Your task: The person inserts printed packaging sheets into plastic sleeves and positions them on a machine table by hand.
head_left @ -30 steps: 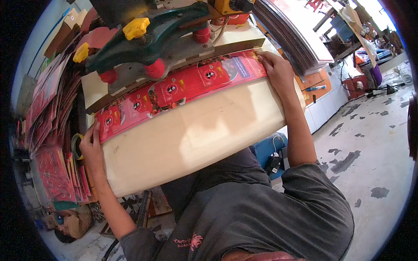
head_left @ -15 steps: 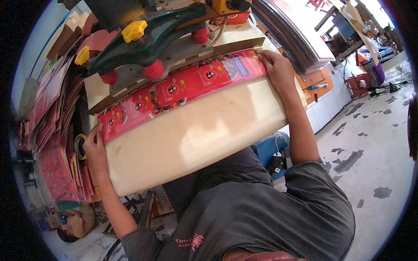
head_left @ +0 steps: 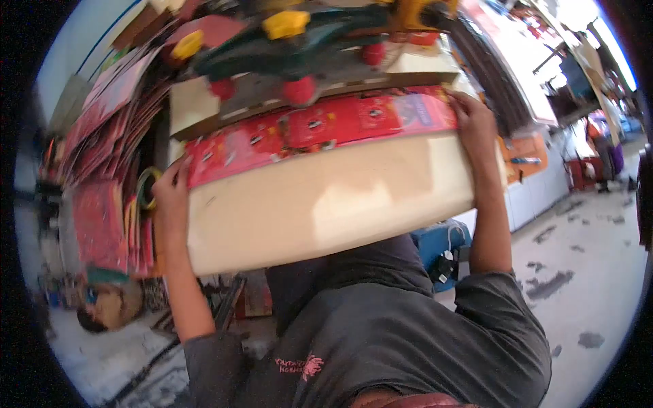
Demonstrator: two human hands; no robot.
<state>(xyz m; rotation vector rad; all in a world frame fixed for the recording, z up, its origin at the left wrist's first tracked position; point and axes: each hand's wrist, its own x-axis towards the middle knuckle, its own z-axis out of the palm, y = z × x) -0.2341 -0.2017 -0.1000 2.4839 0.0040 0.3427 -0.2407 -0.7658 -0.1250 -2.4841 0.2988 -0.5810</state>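
A long red printed sheet [head_left: 314, 127] with repeated round logos and food pictures lies across a cream board [head_left: 272, 211] with a rounded front edge. At its left end, my left hand [head_left: 173, 194] pinches the sheet between thumb and fingers. My right hand [head_left: 473, 122] grips the right end in the same way, with its fingertips at the upper corner. The sheet's far edge runs along a cream-and-brown bar [head_left: 197, 126]. Above that sits a dark green machine arm [head_left: 238, 51] with yellow knobs [head_left: 286, 24] and red feet [head_left: 298, 90]. Motion blurs the print.
Piles of red printed sheets [head_left: 102, 217] stand at the left, beside a roll of tape [head_left: 146, 188]. Stacked flat boards [head_left: 500, 64] lie at the back right, near a blue marker [head_left: 525, 161]. A person's head [head_left: 112, 307] shows at lower left. A blue box [head_left: 435, 248] stands below the board.
The whole view has shifted and turned slightly, so the board and machine appear farther right. Both hands stay at the ends of the red sheet.
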